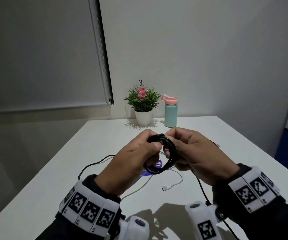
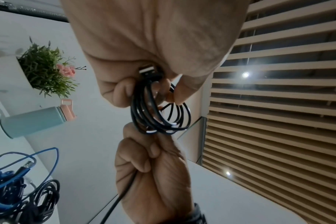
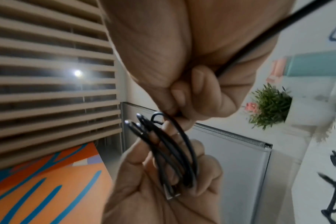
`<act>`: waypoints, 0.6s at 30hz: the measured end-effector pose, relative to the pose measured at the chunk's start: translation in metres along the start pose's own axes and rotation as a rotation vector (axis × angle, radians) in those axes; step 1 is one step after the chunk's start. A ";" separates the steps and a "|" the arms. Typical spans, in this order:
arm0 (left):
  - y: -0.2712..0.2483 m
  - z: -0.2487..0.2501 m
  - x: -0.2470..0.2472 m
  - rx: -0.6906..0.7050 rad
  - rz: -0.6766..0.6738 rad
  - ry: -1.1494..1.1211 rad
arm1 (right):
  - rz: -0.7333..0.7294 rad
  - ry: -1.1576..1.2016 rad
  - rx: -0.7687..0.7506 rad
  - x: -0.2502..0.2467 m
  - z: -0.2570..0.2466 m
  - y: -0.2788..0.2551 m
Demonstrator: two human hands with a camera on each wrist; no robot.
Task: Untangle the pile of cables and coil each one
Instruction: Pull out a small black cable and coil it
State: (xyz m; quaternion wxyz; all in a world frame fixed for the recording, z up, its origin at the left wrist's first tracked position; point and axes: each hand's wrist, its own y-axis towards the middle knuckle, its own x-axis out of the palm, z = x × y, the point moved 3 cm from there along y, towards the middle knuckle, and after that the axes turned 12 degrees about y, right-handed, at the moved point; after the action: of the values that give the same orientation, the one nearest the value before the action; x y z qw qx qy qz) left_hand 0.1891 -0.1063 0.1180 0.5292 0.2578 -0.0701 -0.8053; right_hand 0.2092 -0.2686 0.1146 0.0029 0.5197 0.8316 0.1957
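A black cable coil (image 1: 170, 158) of several loops hangs above the white table (image 1: 235, 161), held between both hands. My left hand (image 1: 150, 146) pinches its left side, with the coil's USB plug (image 2: 148, 71) tucked against the fingers. My right hand (image 1: 174, 144) grips the other side of the black cable coil (image 2: 159, 115), and the loose black tail (image 1: 202, 187) runs down from this fist toward the table's near edge. A tangled pile of blue and black cables (image 2: 19, 189) lies on the table below the hands, mostly hidden in the head view.
A white USB cable (image 1: 166, 187) lies on the table under the hands, and a thin black cable (image 1: 96, 163) trails off to the left. A potted plant (image 1: 142, 101) and a teal bottle (image 1: 170, 111) with a pink lid stand at the far edge by the wall.
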 end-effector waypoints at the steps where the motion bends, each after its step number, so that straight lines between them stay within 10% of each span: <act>1: 0.000 0.000 0.000 0.027 0.012 0.040 | -0.021 0.044 0.013 0.000 0.000 -0.001; 8: 0.004 -0.002 -0.001 0.093 0.081 0.160 | -0.016 0.084 0.006 0.005 0.004 0.001; 14: 0.006 -0.013 -0.011 -0.008 0.250 0.290 | 0.353 -0.741 -0.597 0.024 -0.023 -0.015; 18: 0.007 -0.013 -0.013 -0.034 0.287 0.201 | 0.172 -0.993 -0.471 0.041 -0.024 -0.020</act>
State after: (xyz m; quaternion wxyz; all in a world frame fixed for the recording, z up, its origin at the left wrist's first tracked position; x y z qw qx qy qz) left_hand 0.2052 -0.0957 0.1145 0.6474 0.3153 -0.0391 -0.6928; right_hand 0.1679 -0.2486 0.1377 0.4945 0.6008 0.6188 0.1075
